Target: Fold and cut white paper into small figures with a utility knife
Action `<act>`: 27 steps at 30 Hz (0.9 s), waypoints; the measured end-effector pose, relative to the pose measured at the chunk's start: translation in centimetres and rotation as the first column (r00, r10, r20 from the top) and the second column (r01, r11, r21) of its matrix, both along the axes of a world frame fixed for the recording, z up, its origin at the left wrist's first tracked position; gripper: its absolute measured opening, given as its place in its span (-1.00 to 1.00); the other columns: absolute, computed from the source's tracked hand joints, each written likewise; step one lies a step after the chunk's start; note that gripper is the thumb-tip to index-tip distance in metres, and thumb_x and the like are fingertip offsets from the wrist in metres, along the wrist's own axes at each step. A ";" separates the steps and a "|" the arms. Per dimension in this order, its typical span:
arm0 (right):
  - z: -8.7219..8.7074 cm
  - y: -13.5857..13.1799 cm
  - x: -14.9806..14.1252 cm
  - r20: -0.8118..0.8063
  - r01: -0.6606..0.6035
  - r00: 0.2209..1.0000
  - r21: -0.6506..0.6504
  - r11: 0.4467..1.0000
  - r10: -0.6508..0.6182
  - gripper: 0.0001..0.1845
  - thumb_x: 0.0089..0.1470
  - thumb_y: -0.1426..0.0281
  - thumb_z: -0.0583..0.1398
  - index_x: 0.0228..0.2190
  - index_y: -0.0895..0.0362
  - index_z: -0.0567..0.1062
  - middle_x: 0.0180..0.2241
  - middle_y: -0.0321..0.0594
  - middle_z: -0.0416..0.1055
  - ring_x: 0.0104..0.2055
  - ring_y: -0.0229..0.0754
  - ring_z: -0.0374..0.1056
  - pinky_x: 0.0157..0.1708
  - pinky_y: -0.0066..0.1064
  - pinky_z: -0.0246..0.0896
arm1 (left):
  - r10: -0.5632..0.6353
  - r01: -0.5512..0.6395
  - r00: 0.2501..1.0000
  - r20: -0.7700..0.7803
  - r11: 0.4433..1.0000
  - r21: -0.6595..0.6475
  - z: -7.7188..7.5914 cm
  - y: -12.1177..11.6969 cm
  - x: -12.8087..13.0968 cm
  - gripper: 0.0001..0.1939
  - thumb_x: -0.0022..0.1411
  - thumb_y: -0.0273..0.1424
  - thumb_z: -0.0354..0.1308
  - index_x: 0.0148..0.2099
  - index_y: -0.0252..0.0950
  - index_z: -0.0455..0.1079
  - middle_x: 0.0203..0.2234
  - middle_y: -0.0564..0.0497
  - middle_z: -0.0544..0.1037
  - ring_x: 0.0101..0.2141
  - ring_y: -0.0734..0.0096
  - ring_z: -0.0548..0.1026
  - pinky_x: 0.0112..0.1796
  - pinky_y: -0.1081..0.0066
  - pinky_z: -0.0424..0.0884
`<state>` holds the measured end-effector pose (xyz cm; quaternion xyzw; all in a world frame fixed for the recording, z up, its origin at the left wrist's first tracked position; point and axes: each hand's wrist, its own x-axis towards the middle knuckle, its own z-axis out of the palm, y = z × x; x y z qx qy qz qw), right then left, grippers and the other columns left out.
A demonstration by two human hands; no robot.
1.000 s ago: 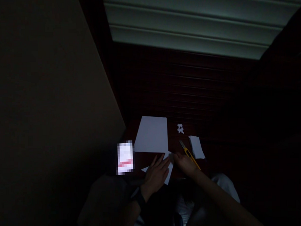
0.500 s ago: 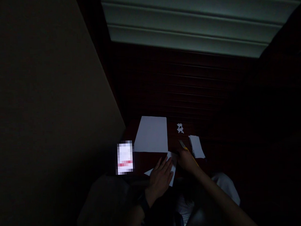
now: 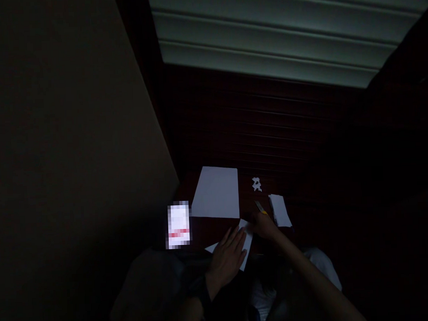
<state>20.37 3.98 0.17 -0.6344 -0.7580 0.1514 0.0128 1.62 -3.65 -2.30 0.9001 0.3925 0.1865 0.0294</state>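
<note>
My left hand [image 3: 228,254] lies flat, fingers stretched out, on a folded white paper [image 3: 248,246] near the table's front edge. The paper's pointed corner shows left of that hand, and its lower right part sticks out past the fingers. My right hand [image 3: 263,225] is closed at the paper's upper right edge, its fingertips dim in the shadow. A utility knife [image 3: 260,206] with a yellow handle lies by the right hand, its blade pointing up and left. The hand and forearm hide most of its handle.
A large white sheet [image 3: 217,192] lies at the back of the dark table. Small paper scraps [image 3: 257,184] and a stack of white paper [image 3: 281,210] are to the right. A bright, pixelated rectangle [image 3: 179,225] is at the left. A wall and slatted blinds stand beyond.
My right hand has shifted slightly at the paper's edge, and its forearm now covers more of the knife handle. The folded paper has turned slightly under my left hand, which stays flat.
</note>
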 end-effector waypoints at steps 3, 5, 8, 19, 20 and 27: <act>0.1 0.2 0.5 -0.138 0.009 0.990 0.005 1.000 -0.008 -0.82 -0.12 0.46 0.26 -0.36 0.16 0.46 -0.43 -0.24 0.48 -0.38 -0.22 0.39 -0.45 -0.50 0.14 | 0.015 -0.015 0.999 0.038 1.000 0.000 0.2 0.3 -0.1 -0.52 0.32 -0.33 -0.20 0.26 -0.28 -0.04 0.20 -0.06 0.11 0.19 0.28 0.03 0.15 0.15 0.01; 0.2 0.8 0.7 -0.220 0.010 0.976 0.019 1.000 -0.006 -0.82 -0.11 0.45 0.26 -0.36 0.14 0.44 -0.41 -0.28 0.47 -0.38 -0.25 0.38 -0.45 -0.52 0.14 | 0.079 -0.078 0.991 0.104 0.997 -0.012 0.3 1.1 -0.4 -0.54 0.32 -0.35 -0.21 0.25 -0.25 -0.02 0.18 -0.06 0.15 0.16 0.27 0.10 0.11 0.15 0.08; 0.6 2.4 0.8 -0.244 -0.001 0.970 0.041 0.999 0.011 -0.83 -0.09 0.41 0.26 -0.36 0.12 0.43 -0.38 -0.32 0.46 -0.35 -0.27 0.38 -0.42 -0.53 0.14 | 0.268 -0.260 0.939 0.217 0.963 -0.065 0.3 3.1 -1.0 -0.60 0.32 -0.35 -0.18 0.17 -0.23 0.13 0.02 -0.09 0.37 0.02 0.22 0.30 -0.02 0.14 0.24; 0.7 2.0 -1.9 0.057 -0.018 0.998 0.277 0.961 0.002 -0.84 0.12 0.48 0.05 -0.22 0.16 0.33 -0.20 -0.04 0.39 -0.14 -0.08 0.31 -0.20 -0.37 0.13 | 0.119 -0.119 0.985 0.124 0.993 -0.004 0.0 4.8 -2.2 -0.63 0.30 -0.38 -0.15 0.12 -0.15 0.24 0.06 0.04 0.35 0.10 0.23 0.19 0.05 0.10 0.13; 0.5 1.4 -2.2 0.118 -0.062 0.993 0.262 0.963 0.032 -0.84 0.13 0.49 0.03 -0.22 0.15 0.32 -0.24 -0.05 0.40 -0.18 -0.09 0.34 -0.22 -0.37 0.14 | 0.116 -0.116 0.985 0.126 0.993 -0.005 0.1 4.7 -2.1 -0.63 0.30 -0.38 -0.15 0.13 -0.16 0.23 0.06 0.03 0.34 0.10 0.22 0.18 0.06 0.09 0.12; -0.1 0.2 -2.6 0.190 -0.184 0.970 0.184 0.966 0.149 -0.81 0.17 0.46 0.00 -0.15 0.13 0.28 -0.26 -0.11 0.43 -0.24 -0.12 0.40 -0.32 -0.43 0.18 | 0.096 -0.095 0.991 0.094 0.995 -0.014 0.9 3.9 -2.7 -0.58 0.30 -0.38 -0.16 0.20 -0.17 0.11 0.10 0.03 0.29 0.14 0.23 0.13 0.10 0.10 0.06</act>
